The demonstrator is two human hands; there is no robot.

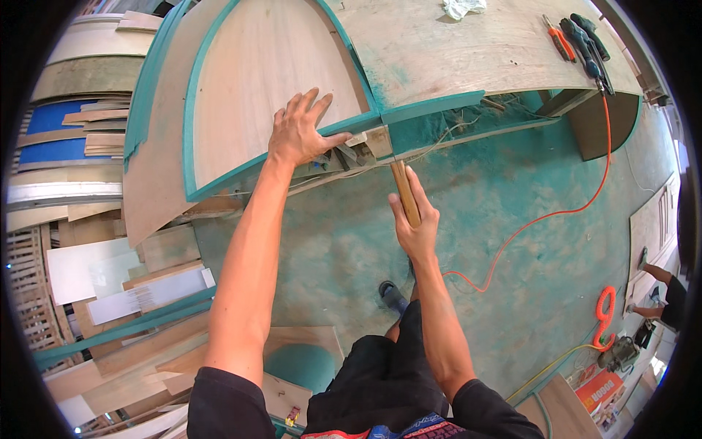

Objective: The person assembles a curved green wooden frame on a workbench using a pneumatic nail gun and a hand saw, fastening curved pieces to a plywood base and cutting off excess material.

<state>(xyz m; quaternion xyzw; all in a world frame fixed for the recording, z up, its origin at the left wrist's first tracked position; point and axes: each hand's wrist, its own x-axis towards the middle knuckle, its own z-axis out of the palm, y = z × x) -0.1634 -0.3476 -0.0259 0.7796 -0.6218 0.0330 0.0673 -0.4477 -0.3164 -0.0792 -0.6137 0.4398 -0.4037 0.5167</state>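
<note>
My left hand lies on the front edge of a pale arched wooden panel with teal edges. Its fingers are spread on the panel and its thumb stretches along the edge. In my right hand is a wooden-handled tool, gripped with the fingers wrapped round it. The handle points away from me, and a thin dark tip reaches toward the corner where the arched panel meets a plywood top. I cannot make out the tip's exact shape. A small wooden block sits under that corner.
Orange-handled pliers and a dark air tool lie on the plywood top. An orange hose runs from it across the dusty floor. Stacked boards fill the left side. Another person's legs show at far right.
</note>
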